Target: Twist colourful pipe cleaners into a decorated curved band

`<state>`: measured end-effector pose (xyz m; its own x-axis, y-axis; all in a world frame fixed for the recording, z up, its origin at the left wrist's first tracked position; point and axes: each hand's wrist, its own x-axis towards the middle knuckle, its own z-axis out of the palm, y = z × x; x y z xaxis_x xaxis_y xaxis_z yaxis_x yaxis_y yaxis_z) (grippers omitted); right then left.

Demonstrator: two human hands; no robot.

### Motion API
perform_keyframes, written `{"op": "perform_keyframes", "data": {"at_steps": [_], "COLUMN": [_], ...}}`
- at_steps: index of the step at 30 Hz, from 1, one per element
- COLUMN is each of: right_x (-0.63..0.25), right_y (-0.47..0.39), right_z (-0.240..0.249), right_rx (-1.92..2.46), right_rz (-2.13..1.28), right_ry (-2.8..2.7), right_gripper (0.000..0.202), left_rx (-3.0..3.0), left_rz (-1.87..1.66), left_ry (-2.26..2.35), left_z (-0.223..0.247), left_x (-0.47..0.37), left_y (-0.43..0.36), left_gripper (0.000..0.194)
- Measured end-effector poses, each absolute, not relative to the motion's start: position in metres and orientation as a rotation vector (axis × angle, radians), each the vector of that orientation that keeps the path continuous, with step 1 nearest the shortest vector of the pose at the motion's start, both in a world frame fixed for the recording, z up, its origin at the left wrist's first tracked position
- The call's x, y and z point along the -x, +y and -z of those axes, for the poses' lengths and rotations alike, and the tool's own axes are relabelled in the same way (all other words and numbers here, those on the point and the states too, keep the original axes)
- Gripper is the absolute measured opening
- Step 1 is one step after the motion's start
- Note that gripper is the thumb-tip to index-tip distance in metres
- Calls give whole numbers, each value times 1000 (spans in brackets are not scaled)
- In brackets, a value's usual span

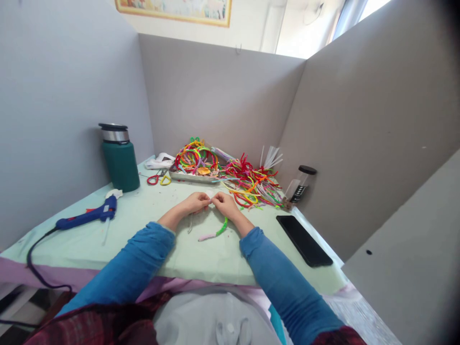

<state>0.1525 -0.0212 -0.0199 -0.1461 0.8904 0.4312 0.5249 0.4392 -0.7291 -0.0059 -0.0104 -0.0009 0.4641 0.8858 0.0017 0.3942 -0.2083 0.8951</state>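
Over the middle of the table, my left hand [197, 203] and my right hand [225, 204] meet with fingertips pinched together. Something small and pale shows between the tips, too small to name. A fuzzy green and pink pipe cleaner [220, 230] curves out from beneath my right hand, its pink end lying to the left on the cloth; its upper part is hidden by that hand. Below my left hand hangs a thin pale strand [190, 223]. Both hands are closed.
A tray [194, 178] and a heap of coloured pipe cleaners [251, 179] lie at the back, near scissors [153, 180]. At left are a green bottle [121, 165] and a blue glue gun [86, 216] with its cord; at right, a phone [304, 240] and a clear, black-lidded bottle [301, 184].
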Motion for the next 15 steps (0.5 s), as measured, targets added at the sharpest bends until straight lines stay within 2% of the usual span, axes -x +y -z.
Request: {"op": "perform_keyframes", "data": {"at_steps": [15], "right_x": [-153], "right_y": [-23], "right_z": [19], "right_rx": [1205], "right_rz": [-519], "right_ry": [-1803], "right_gripper": [15], "left_rx": [-1765], "left_rz": [-691], "left_ry": [952], "left_z": [4], "left_x": [8], "left_y": [-8], "left_gripper": [31]}}
